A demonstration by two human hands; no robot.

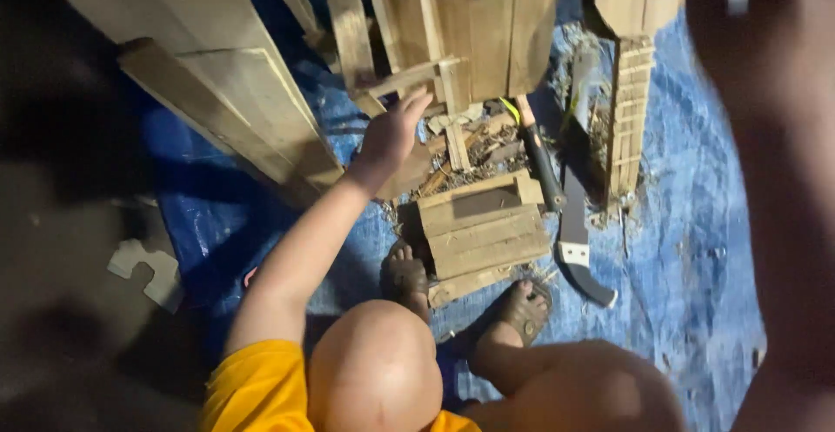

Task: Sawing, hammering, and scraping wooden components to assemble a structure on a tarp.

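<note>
I sat low on a blue tarp (696, 223) spread over the floor, knees up, both bare feet near a small stack of short planks (480, 234). My left hand (393, 132) stretched forward with fingers spread and empty, its fingertips at or almost on a thin wooden slat (409, 78) that jutted out from a pile of leaning boards (243, 101). I could not tell whether skin met wood. My right hand (765, 58) was raised close to the camera, a dark blur; whether it was open, closed or holding something could not be told.

Just past my left hand's fingers stood more upright boards (487, 32). Below its wrist, toward me, lay splinters and offcuts (474, 149), then the short planks by my feet. To the right of that hand, a tool with a black handle (541, 167) lay on the tarp, and beside it a long curved blade (576, 232), its dark tip pointing toward my right foot. A ribbed wooden strip (628, 119) stood further right.

The slat looked light, stiff and rough, likely splintery at the edges. I judged it best gripped around its free end, thumb beneath, clear of the raw end grain.
</note>
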